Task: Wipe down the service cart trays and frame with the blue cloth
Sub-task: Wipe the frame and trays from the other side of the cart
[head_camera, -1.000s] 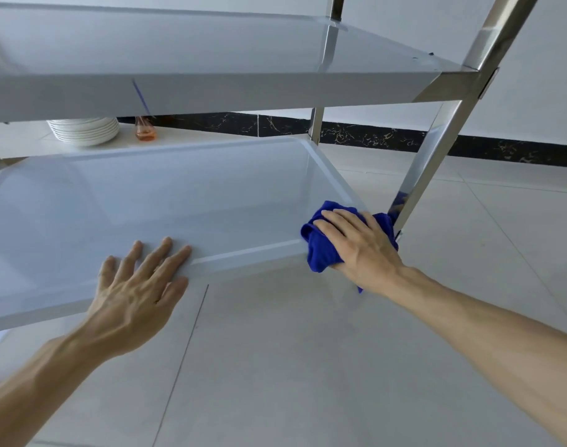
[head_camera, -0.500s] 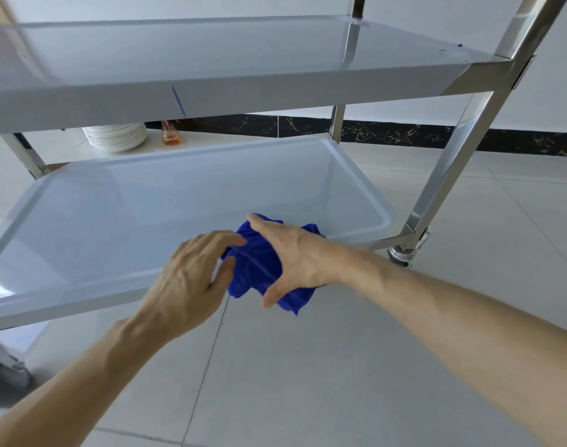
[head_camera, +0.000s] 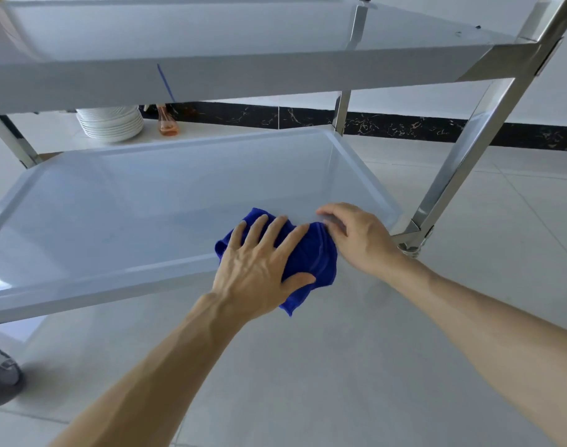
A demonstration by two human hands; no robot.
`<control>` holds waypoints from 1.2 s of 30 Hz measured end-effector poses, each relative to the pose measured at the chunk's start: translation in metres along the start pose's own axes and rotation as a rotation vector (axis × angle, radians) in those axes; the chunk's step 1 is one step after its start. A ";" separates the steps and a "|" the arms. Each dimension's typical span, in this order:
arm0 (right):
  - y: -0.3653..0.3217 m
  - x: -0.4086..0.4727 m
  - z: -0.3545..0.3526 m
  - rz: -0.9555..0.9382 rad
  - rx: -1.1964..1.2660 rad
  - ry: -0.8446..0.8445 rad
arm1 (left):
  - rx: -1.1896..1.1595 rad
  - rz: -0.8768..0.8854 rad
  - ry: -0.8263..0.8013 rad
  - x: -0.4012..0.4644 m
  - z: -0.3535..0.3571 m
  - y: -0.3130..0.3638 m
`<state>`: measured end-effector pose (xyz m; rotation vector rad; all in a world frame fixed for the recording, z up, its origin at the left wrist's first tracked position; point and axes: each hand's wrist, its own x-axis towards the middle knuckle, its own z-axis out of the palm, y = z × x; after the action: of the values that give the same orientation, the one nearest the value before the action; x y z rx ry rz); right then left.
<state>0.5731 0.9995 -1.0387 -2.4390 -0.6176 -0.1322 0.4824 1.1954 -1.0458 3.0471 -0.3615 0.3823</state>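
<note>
On lower tray point(head_camera: 82, 287) rim: left hand point(head_camera: 259, 269) spread flat, half-hiding blue cloth point(head_camera: 316, 262); right hand point(head_camera: 362, 237) grip blurred, unclear.

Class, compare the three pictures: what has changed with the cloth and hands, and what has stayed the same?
The cloth moved left along the near rim of the lower tray, passing from the right hand to the left hand, which now presses it; the right hand rests beside it. Plates stayed put.

Two trays, upper tray point(head_camera: 275, 79) and lower tray point(head_camera: 114, 204); one blue cloth point(head_camera: 311, 257); one plate stack point(head_camera: 111, 123).
</note>
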 end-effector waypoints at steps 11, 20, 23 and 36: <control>0.012 -0.015 0.006 -0.147 -0.146 0.094 | 0.121 0.102 0.057 -0.071 -0.018 -0.085; -0.033 -0.005 0.012 -0.092 -0.283 0.015 | 0.086 -0.116 0.011 -0.133 -0.043 -0.143; -0.087 0.014 0.050 -0.226 -0.218 -0.125 | 0.093 -0.144 0.042 -0.115 -0.034 -0.125; -0.105 0.018 0.090 -0.272 -0.167 0.018 | 0.139 -0.024 -0.013 -0.137 -0.031 -0.164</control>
<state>0.5362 1.1341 -1.0504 -2.4969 -0.9630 -0.3272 0.3847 1.3881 -1.0529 3.1869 -0.3109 0.4027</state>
